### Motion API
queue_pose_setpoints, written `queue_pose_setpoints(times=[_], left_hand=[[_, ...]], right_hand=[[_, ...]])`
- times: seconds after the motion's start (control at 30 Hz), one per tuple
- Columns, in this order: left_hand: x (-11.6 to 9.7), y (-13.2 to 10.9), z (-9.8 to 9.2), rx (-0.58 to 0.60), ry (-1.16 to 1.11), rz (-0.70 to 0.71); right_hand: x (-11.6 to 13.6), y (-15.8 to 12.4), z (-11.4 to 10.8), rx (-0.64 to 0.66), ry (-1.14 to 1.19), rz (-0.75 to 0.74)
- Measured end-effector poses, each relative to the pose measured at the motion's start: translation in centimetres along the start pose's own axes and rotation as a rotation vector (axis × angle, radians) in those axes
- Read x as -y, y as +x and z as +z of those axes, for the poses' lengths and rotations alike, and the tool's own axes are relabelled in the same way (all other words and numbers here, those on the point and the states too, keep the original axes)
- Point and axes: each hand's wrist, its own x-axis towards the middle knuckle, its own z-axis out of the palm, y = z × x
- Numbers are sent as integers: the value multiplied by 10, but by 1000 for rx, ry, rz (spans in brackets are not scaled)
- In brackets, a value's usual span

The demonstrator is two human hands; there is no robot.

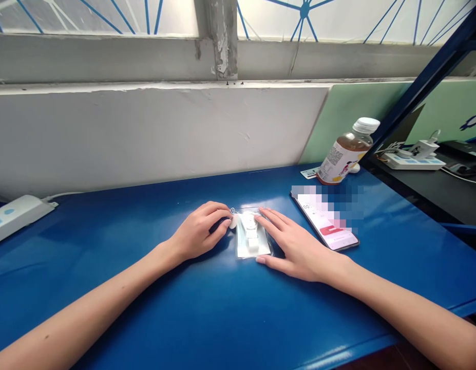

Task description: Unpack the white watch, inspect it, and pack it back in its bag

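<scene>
A clear plastic card holder (241, 249) lies flat on the blue table, with a white strap-like piece (252, 240) on top of it. At its upper left edge, my left hand (201, 230) is closed, with thumb and fingertips pinching a small whitish round tag (233, 222). A small metal ring or chain (232, 211) shows just above that tag. My right hand (295, 245) is open, fingers stretched out. Its fingertips rest on the holder's top and right side, while the thumb lies by the lower right corner.
Right of my right hand lies a phone (330, 226) with its screen lit and partly blurred. Behind it a juice bottle (343, 156) stands near a small card (309, 173). White power strips sit at left (18, 218) and far right (413, 162). A wall (153, 139) borders the table's back.
</scene>
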Motion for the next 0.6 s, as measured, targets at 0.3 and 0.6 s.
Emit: queue_pose_setpoints(times=[0.3,0.6], left_hand=[[0,0,1,108,63,-7],[0,-1,3,114,67,-24]], right_hand=[[-6,1,1,-29,5,2],[-7,0,-1,15,-20,14]])
